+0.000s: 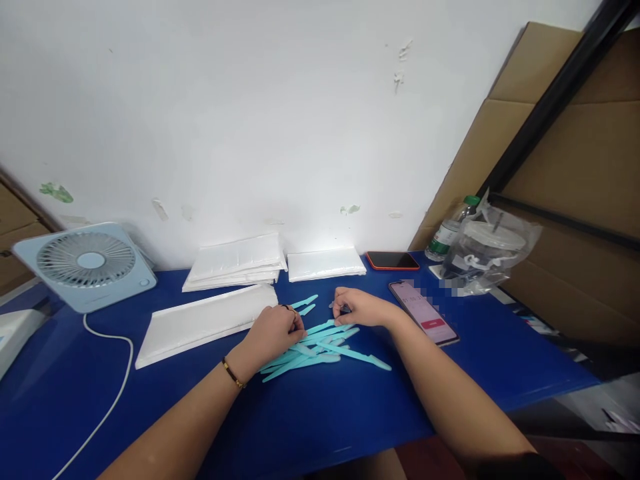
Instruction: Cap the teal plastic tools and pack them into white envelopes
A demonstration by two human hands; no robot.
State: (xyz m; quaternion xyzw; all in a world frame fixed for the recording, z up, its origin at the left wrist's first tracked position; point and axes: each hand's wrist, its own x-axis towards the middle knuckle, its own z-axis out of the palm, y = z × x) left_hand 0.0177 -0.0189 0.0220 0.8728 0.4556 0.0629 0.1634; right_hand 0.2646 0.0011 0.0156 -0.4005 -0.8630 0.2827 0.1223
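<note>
A loose pile of several thin turquoise plastic sticks (pixel 325 347) lies on the blue table (pixel 310 420). My left hand (pixel 274 331), with a ring and a gold bracelet, rests curled on the pile's left side, fingertips touching the sticks. My right hand (pixel 361 309) is at the pile's far edge, fingers pinched on a small dark item; what it is cannot be made out. Two more sticks (pixel 305 305) lie just behind, between the hands.
White flat packets lie behind: one long (pixel 200 325), a stack (pixel 235 261), another (pixel 326 264). A small fan (pixel 86 265) with its cord sits left. Two phones (pixel 424 311) (pixel 393 260), a water bottle (pixel 447 235) and a bagged cup (pixel 484 248) stand right. Cardboard leans behind.
</note>
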